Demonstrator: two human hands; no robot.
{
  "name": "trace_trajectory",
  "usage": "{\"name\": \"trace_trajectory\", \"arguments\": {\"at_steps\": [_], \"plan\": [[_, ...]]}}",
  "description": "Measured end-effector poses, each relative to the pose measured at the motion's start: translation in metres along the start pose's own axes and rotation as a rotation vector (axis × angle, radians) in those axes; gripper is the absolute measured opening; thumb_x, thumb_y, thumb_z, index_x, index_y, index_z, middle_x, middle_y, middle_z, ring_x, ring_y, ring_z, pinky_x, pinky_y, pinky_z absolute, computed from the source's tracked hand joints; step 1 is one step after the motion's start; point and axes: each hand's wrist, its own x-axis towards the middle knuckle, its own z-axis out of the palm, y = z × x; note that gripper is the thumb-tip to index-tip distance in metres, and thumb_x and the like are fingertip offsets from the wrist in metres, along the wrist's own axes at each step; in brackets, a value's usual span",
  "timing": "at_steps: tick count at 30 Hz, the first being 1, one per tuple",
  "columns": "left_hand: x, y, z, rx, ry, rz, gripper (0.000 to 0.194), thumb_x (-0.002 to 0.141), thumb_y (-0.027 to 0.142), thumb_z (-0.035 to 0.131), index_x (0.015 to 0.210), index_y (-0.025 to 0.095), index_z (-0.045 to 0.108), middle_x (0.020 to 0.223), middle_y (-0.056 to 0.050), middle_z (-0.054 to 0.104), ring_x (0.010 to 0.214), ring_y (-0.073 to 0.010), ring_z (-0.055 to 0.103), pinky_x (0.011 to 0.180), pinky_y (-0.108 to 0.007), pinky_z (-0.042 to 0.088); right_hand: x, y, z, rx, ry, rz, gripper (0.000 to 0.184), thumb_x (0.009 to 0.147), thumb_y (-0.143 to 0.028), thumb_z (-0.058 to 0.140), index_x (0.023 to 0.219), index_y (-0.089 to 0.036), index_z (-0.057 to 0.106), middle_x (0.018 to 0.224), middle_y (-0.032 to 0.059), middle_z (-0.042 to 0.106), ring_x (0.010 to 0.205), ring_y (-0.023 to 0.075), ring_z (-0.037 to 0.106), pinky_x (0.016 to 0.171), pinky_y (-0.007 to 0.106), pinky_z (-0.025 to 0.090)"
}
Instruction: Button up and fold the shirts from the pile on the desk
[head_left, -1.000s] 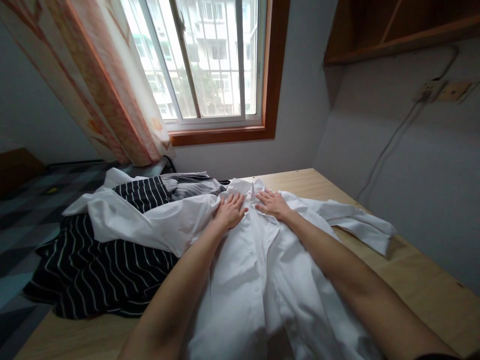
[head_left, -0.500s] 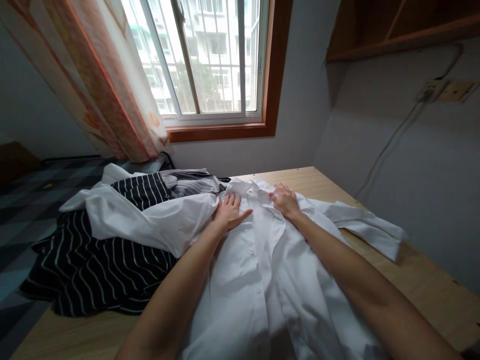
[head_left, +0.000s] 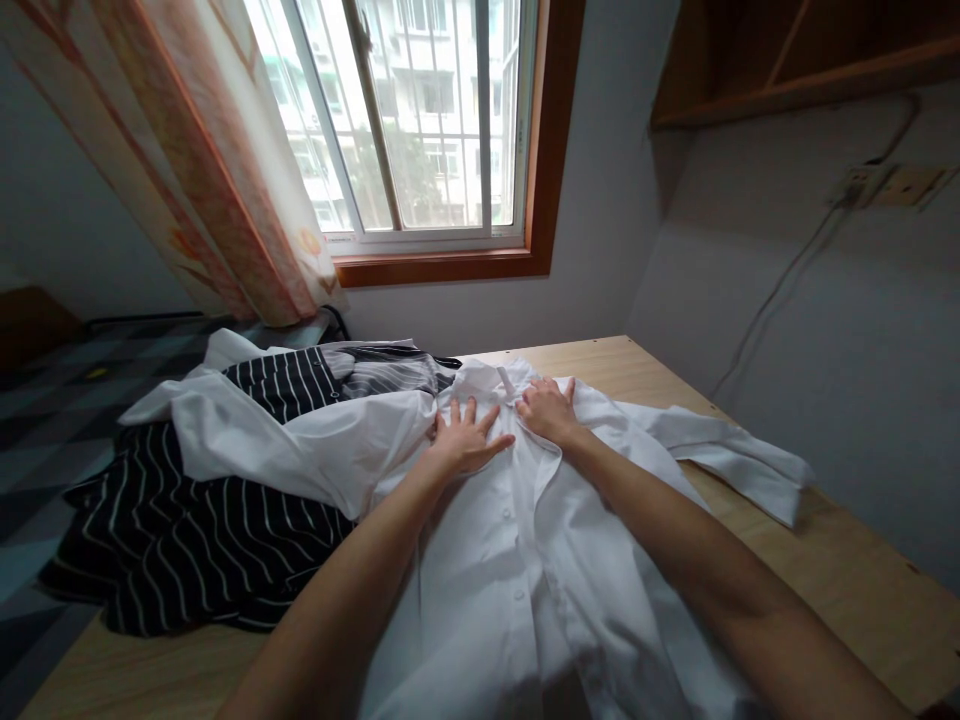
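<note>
A white button-up shirt [head_left: 517,560] lies spread front-up on a light wooden table [head_left: 847,570], collar toward the window. My left hand [head_left: 466,438] rests flat on the shirt's chest just left of the button line, fingers spread. My right hand [head_left: 547,408] presses on the fabric right beside the collar, fingers bent down against the cloth; whether it pinches the cloth I cannot make out. One white sleeve [head_left: 727,450] trails off to the right across the table.
A pile of clothes lies at the left: a black garment with white stripes [head_left: 195,540] under another white garment [head_left: 300,430]. Behind stand a window [head_left: 420,120] with a patterned curtain [head_left: 202,170], a wall shelf [head_left: 795,60] and a socket with a cable [head_left: 855,185].
My right hand has drawn back from the shirt's right shoulder toward the collar. My left hand has spread its fingers and shifted slightly, staying flat on the chest.
</note>
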Motion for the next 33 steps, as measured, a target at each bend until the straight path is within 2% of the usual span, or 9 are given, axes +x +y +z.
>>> {"name": "trace_trajectory", "arguments": {"at_steps": [3, 5, 7, 12, 15, 18, 22, 28, 33], "plan": [[0.009, 0.003, -0.012, -0.030, 0.077, -0.031, 0.057, 0.092, 0.061, 0.039, 0.136, 0.028, 0.053, 0.141, -0.015, 0.051, 0.131, -0.0402, 0.043, 0.102, -0.061, 0.032, 0.009, -0.013, -0.001, 0.079, 0.045, 0.061, 0.031, 0.096, -0.040, 0.048, 0.099, -0.019, 0.070, 0.117, 0.0125, 0.065, 0.116, 0.0298, 0.051, 0.105, 0.053, 0.028], [0.017, 0.006, -0.016, -0.074, 0.179, -0.120, 0.043, 0.095, 0.044, 0.042, 0.130, 0.023, 0.057, 0.129, -0.014, 0.060, 0.120, -0.0326, 0.053, 0.100, -0.050, 0.039, 0.011, -0.018, 0.002, 0.095, 0.060, 0.097, 0.030, 0.090, -0.046, 0.056, 0.095, -0.020, 0.070, 0.112, 0.0119, 0.066, 0.112, 0.0304, 0.052, 0.099, 0.049, 0.033], [0.026, 0.010, -0.014, -0.109, 0.280, -0.207, 0.037, 0.095, 0.034, 0.044, 0.126, 0.021, 0.058, 0.126, -0.013, 0.062, 0.117, -0.0293, 0.055, 0.098, -0.046, 0.039, 0.009, -0.021, 0.006, 0.094, 0.093, 0.118, 0.029, 0.086, -0.047, 0.061, 0.093, -0.020, 0.069, 0.109, 0.0114, 0.066, 0.110, 0.0308, 0.053, 0.096, 0.047, 0.035], [0.045, 0.014, 0.003, -0.182, 0.408, -0.308, 0.028, 0.090, 0.037, 0.053, 0.108, 0.024, 0.070, 0.118, -0.011, 0.064, 0.112, -0.0309, 0.054, 0.092, -0.048, 0.039, 0.001, -0.018, 0.015, 0.090, 0.131, 0.166, 0.020, 0.088, -0.034, 0.056, 0.094, -0.019, 0.067, 0.106, 0.0114, 0.067, 0.105, 0.0280, 0.055, 0.091, 0.040, 0.037], [0.053, 0.012, 0.010, -0.247, 0.469, -0.335, 0.022, 0.087, 0.036, 0.058, 0.099, 0.027, 0.074, 0.112, -0.009, 0.066, 0.108, -0.0303, 0.054, 0.092, -0.048, 0.037, 0.003, -0.014, 0.017, 0.101, 0.153, 0.182, 0.014, 0.087, -0.025, 0.055, 0.089, -0.019, 0.068, 0.103, 0.0108, 0.068, 0.104, 0.0272, 0.057, 0.089, 0.038, 0.038], [0.059, 0.009, 0.012, -0.287, 0.509, -0.334, 0.015, 0.083, 0.032, 0.063, 0.089, 0.026, 0.076, 0.108, -0.007, 0.067, 0.106, -0.0289, 0.055, 0.089, -0.044, 0.037, 0.009, -0.010, 0.021, 0.166, 0.217, 0.230, 0.012, 0.084, -0.021, 0.058, 0.081, -0.019, 0.069, 0.097, 0.0092, 0.070, 0.099, 0.0266, 0.059, 0.088, 0.037, 0.039], [0.061, 0.008, 0.011, -0.320, 0.577, -0.282, 0.013, 0.083, 0.031, 0.065, 0.082, 0.024, 0.076, 0.100, -0.007, 0.069, 0.102, -0.0275, 0.057, 0.086, -0.040, 0.036, 0.016, -0.004, 0.025, 0.362, 0.324, 0.245, 0.009, 0.079, -0.024, 0.064, 0.073, -0.019, 0.069, 0.088, 0.0069, 0.072, 0.092, 0.0254, 0.063, 0.083, 0.033, 0.042], [0.052, 0.012, 0.000, -0.419, 0.791, -0.220, 0.013, 0.085, 0.024, 0.063, 0.080, 0.024, 0.075, 0.094, -0.006, 0.072, 0.096, -0.0263, 0.059, 0.087, -0.039, 0.035, 0.019, 0.001, 0.027, 0.897, 0.451, 0.189, 0.017, 0.076, -0.033, 0.063, 0.077, -0.018, 0.072, 0.077, 0.0051, 0.073, 0.072, 0.0229, 0.067, 0.071, 0.031, 0.050], [0.033, 0.008, -0.008, -0.446, 0.956, -0.122, 0.012, 0.085, 0.023, 0.064, 0.077, 0.024, 0.073, 0.086, -0.004, 0.073, 0.090, -0.0246, 0.062, 0.087, -0.039, 0.034, 0.019, -0.003, 0.033, 1.027, 0.524, 0.172, 0.029, 0.075, -0.035, 0.063, 0.094, -0.016, 0.075, 0.083, 0.0083, 0.075, 0.075, 0.0259, 0.069, 0.077, 0.037, 0.053]]}}
